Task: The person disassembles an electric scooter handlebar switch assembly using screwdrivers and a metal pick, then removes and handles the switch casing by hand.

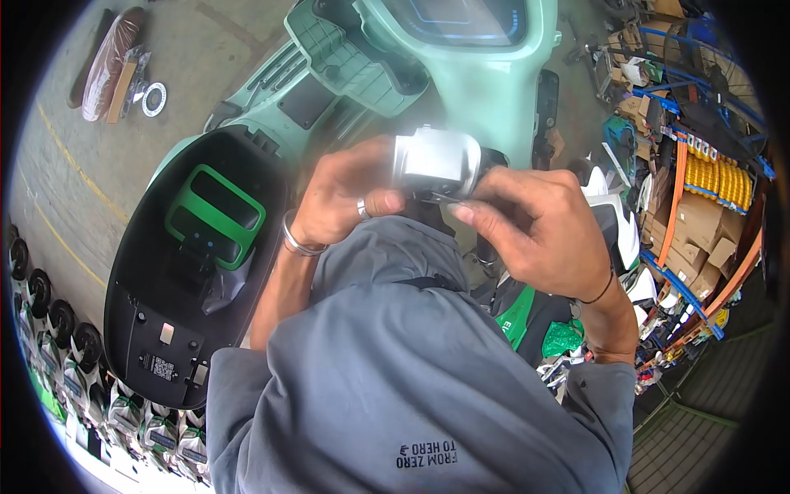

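Note:
A boxy silver metal part (434,158) is held up in front of my body, its top face bright with glare. My left hand (350,193), with a ring and a bracelet, is closed on its left side, the thumb lying along the lower edge. On the right, my right hand (535,226) has thumb and finger pinched around a thin metal piece (440,198) at the part's underside. Its exact kind is too small to make out. Just beyond both hands stands a mint-green scooter (485,86) with a dark display (457,18).
An upturned black scooter seat (136,329) with a green frame (216,216) lies to my left. Shelving with cardboard boxes (699,239) and a yellow coiled item (716,185) stands at right. Several scooters (123,412) line the lower left. A long brown-wrapped item (111,70) lies on the floor.

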A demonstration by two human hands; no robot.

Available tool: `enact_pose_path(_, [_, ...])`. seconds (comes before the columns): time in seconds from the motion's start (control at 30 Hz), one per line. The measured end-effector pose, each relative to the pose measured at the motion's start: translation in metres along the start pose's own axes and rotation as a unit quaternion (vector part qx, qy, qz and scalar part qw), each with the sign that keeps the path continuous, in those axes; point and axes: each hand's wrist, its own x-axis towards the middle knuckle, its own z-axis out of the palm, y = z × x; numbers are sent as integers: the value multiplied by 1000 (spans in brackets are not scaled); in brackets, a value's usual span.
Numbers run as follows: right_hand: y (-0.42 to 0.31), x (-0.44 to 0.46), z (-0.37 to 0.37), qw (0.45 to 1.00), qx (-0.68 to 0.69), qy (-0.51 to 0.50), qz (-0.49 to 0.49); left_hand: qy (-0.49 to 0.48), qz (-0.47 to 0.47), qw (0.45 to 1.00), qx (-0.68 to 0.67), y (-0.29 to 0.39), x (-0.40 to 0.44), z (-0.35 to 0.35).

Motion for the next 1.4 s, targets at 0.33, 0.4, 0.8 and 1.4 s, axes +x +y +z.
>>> enact_pose_path(0.33, [-5, -7, 10, 985, -157, 34, -59, 14, -48, 998, -31, -8, -2, -3])
enact_pose_path(0.4, [1, -5, 14, 973, -186, 74, -114, -3, -37, 999, -28, -8, -1, -1])
enact_pose_path(0.8, [13, 7, 21, 956, -216, 103, -172, 177, 94, 970, -140, -29, -1, 56])
enact_pose_path(1.4, [18, 7, 21, 947, -232, 115, -192, 157, 90, 959, -218, -22, 8, 61])
